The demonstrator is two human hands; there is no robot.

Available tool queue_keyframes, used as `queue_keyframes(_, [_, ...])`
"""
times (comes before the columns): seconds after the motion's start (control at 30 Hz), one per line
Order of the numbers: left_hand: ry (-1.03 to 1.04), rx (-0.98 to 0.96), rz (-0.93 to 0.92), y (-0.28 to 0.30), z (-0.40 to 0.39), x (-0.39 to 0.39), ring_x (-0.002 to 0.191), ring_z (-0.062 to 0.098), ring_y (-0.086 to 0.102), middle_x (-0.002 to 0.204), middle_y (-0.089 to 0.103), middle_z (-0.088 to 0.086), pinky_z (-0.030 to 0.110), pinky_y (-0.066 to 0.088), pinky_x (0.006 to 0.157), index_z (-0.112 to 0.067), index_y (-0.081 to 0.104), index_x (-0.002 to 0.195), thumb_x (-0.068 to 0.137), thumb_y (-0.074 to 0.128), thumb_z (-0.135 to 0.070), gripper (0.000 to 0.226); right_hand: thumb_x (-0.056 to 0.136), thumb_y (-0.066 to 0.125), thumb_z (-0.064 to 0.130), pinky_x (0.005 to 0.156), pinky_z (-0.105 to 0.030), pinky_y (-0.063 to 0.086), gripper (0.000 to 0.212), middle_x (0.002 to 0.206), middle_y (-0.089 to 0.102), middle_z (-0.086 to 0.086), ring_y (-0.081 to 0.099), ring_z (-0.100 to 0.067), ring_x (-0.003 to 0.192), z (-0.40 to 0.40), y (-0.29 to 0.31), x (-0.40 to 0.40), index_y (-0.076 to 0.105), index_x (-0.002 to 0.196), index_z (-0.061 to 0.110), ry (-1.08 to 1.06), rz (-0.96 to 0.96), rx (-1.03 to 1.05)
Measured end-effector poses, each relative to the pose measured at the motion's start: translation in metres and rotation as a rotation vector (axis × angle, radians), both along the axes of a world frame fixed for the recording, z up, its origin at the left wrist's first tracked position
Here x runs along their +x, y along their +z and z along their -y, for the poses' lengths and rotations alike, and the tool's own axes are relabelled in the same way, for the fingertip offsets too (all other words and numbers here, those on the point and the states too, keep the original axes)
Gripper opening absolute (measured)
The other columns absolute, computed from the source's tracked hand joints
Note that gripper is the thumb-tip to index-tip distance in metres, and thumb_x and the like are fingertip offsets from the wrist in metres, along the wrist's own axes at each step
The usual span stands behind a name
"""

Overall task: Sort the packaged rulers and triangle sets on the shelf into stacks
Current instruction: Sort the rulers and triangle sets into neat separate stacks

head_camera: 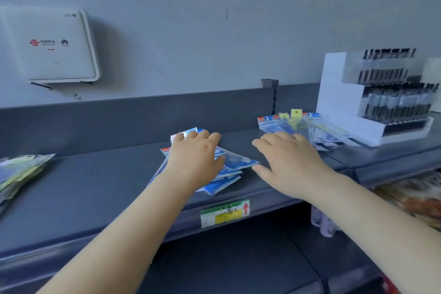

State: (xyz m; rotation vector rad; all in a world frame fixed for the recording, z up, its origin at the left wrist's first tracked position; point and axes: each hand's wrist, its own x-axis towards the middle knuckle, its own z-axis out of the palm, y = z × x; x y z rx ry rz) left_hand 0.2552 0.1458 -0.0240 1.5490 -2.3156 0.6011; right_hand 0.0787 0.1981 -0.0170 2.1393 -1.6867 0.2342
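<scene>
Pressing flat on a fanned blue pile (229,172) near the shelf's (95,188) front edge, the left hand (193,160) is spread, fingers splayed, nothing clasped. The right hand (288,162) is held open just beside it, empty. A second pile (317,131) is seen by the back wall, against a white display stand (343,102); a third (19,174) at the left end. The packets are judged light, thin and slippery (film sleeves slide), best pinched at the card headers or squared by the edges.
</scene>
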Motion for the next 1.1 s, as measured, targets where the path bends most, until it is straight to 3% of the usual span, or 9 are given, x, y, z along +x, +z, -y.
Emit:
queue_keyframes(0.4, [-0.196,0.07,0.042,-0.01,0.018,-0.144,0.118,0.021,0.046,0.127,0.051,-0.004,0.034,0.032,0.095,-0.021,0.041,0.132,0.094,0.038,-0.047,0.046,0.095,0.035,0.051,0.103,-0.034,0.027,0.05,0.139,0.041,0.009,0.034,-0.017,0.13,-0.017,-0.019,-0.134,0.035,0.138,0.026,-0.223,0.11,0.057])
queue_keyframes(0.63, [-0.235,0.112,0.099,-0.001,0.054,-0.2,0.118,0.025,0.045,0.126,0.051,0.001,0.037,0.032,0.097,-0.017,0.044,0.13,0.096,0.038,-0.042,0.042,0.095,0.035,0.05,0.103,-0.036,0.033,0.052,0.139,0.043,0.005,0.036,-0.019,0.13,0.009,-0.019,-0.18,0.034,0.14,0.025,-0.312,0.161,0.088])
queue_keyframes(0.93, [-0.178,0.235,0.147,-0.003,0.108,-0.236,0.124,0.026,0.042,0.132,0.048,0.004,0.041,0.029,0.104,-0.017,0.044,0.131,0.096,0.037,-0.043,0.045,0.095,0.038,0.047,0.096,-0.036,0.038,0.047,0.134,0.047,0.001,0.043,-0.022,0.123,0.071,-0.027,-0.216,0.042,0.135,0.022,-0.325,0.292,0.099])
queue_keyframes(1.1, [-0.163,0.231,0.113,-0.012,0.116,-0.235,0.119,0.025,0.045,0.126,0.05,0.003,0.038,0.032,0.099,-0.017,0.046,0.127,0.097,0.032,-0.048,0.046,0.098,0.039,0.034,0.092,-0.034,0.042,0.037,0.133,0.049,0.001,0.046,-0.021,0.121,0.104,-0.033,-0.232,0.049,0.132,0.025,-0.295,0.424,0.096])
